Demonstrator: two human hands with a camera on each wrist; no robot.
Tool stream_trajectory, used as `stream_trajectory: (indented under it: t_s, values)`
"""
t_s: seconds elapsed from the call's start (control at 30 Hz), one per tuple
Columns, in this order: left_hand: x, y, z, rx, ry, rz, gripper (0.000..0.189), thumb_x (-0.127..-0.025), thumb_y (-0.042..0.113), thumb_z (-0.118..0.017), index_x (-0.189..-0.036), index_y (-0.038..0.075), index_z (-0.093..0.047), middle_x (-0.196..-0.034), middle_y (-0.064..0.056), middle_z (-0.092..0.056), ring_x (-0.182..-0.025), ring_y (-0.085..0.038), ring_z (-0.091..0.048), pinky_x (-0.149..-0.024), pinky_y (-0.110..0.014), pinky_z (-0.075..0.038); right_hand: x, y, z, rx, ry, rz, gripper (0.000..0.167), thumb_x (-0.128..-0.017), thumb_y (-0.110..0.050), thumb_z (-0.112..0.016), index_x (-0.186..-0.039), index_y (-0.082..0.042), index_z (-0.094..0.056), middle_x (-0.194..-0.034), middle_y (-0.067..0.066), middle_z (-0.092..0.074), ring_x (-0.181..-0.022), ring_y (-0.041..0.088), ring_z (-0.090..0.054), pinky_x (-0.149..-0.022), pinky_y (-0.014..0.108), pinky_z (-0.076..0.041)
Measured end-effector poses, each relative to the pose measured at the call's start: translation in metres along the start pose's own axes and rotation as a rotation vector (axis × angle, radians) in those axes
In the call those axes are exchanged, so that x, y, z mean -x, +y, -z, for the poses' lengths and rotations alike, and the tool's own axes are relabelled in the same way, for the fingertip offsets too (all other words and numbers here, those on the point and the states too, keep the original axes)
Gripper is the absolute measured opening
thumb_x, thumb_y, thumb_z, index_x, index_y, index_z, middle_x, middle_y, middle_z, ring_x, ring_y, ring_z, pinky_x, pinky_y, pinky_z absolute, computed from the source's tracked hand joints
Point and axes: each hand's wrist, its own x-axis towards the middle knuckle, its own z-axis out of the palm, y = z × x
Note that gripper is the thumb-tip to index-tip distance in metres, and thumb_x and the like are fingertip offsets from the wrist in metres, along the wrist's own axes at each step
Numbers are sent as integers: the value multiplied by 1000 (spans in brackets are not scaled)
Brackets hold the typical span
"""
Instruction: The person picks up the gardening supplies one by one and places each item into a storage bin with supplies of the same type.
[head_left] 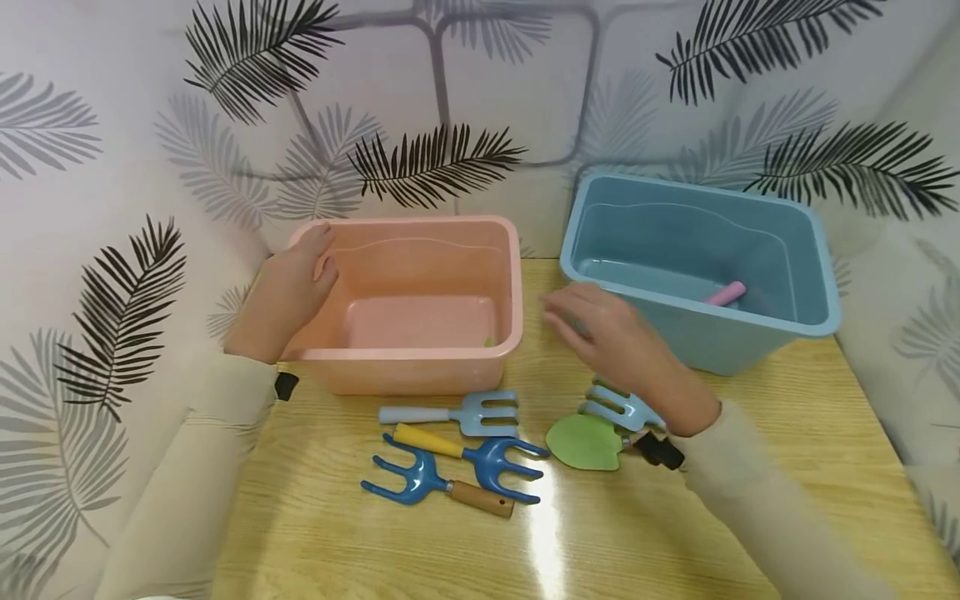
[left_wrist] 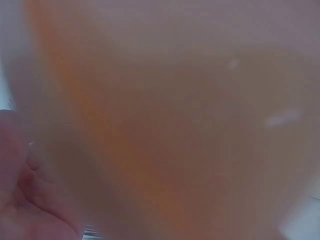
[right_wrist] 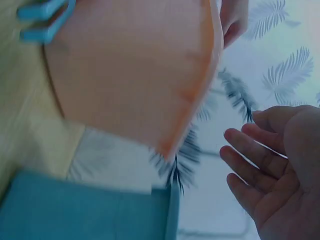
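Note:
My left hand [head_left: 288, 283] is at the left rim of a pink plastic bin [head_left: 423, 367], thumb and fingers apart and relaxed. In the left wrist view the bin's blurred wall [left_wrist: 190, 140] fills most of the picture, and part of the palm [left_wrist: 35, 210] shows beside it. My right hand [head_left: 600, 329] hangs in the air between the two bins, its fingers [right_wrist: 255, 160] spread loosely and holding nothing. Below it lie a green trowel [head_left: 583, 442] and a light blue hand fork [head_left: 622, 410], partly hidden by the wrist. A small green bit [head_left: 490, 341] shows inside the pink bin.
A blue bin [head_left: 675, 325] stands at the right, with a pink handle [head_left: 726, 293] in it. In front of the pink bin lie a light blue fork [head_left: 480, 414], a yellow-handled blue fork [head_left: 495, 462] and a wooden-handled blue fork [head_left: 420, 479]. Leaf-patterned cloth [head_left: 510, 100] hangs behind the table.

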Motion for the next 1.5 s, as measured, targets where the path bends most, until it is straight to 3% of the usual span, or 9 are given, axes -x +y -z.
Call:
stream_trajectory:
  t_s: [0.07, 0.17, 0.23, 0.33, 0.5, 0.63, 0.87, 1.23, 1.5]
  values:
    - [-2, 24, -1, -73, 82, -135, 39, -88, 3, -52, -125, -9, -52, -127, -25, -52, -115, -38, -50, -99, -45, -35, 5, 13, 17, 34, 15, -55, 31, -90, -16, -60, -119, -6, -62, -111, 10, -64, -106, 25, -57, -89, 42, -45]
    - [-2, 63, -3, -113, 122, -246, 40, -88, 6, -53, -126, -7, -52, -127, -22, -53, -118, -33, -50, -98, -42, -38, 13, 31, 40, 85, 10, -167, 32, -90, -15, -60, -121, -7, -60, -114, 12, -63, -109, 28, -56, -90, 46, -43]
    - [0, 88, -7, -110, 98, -265, 43, -91, 11, -51, -131, -3, -49, -134, -18, -48, -121, -29, -48, -88, -41, -46, 18, 42, 56, 127, -14, -244, 33, -92, -16, -58, -124, -8, -59, -118, 13, -61, -112, 30, -53, -91, 48, -41]
    - [0, 124, -17, -45, 32, -275, 47, -94, 15, -48, -137, -2, -41, -142, -16, -37, -131, -26, -35, -93, -36, -44, 26, 60, 80, 177, -64, -319, 36, -94, -17, -54, -128, -6, -55, -126, 16, -55, -118, 34, -47, -94, 52, -37]
    - [-8, 175, -47, -7, -12, -370, 48, -97, 18, -42, -139, -5, -35, -146, -18, -30, -138, -25, -19, -108, -34, -22, 39, 93, 115, 221, -190, -443, 47, -97, -20, -47, -139, 0, -39, -142, 23, -35, -125, 44, -36, -95, 60, -29]
    - [-14, 204, -69, -24, -11, -420, 48, -98, 21, -40, -139, -4, -37, -145, -17, -31, -137, -25, -21, -108, -31, -19, 48, 116, 131, 230, -268, -524, 56, -99, -23, -42, -144, 5, -23, -148, 27, -18, -129, 49, -24, -97, 63, -23]
    - [-30, 233, -102, -73, -41, -411, 48, -98, 23, -39, -139, -1, -38, -145, -14, -34, -136, -22, -24, -106, -28, -24, 63, 148, 134, 248, -321, -665, 66, -99, -30, -35, -144, 9, -5, -148, 31, -3, -134, 46, -6, -104, 59, -9]
    - [-40, 252, -164, -380, -111, -403, 53, -97, 29, -43, -141, 1, -35, -144, -11, -37, -134, -24, -30, -107, -34, -26, 100, 201, 124, 247, -241, -793, 60, -98, -21, -36, -141, 13, -12, -143, 35, -15, -131, 51, -14, -106, 55, -9]
    - [-37, 251, -171, -390, -146, -375, 47, -97, 18, -46, -141, 3, -36, -142, -7, -41, -132, -21, -34, -109, -34, -21, 98, 201, 115, 266, -123, -904, 58, -95, -11, -38, -143, 9, -13, -139, 35, -26, -118, 56, -31, -95, 63, -27]
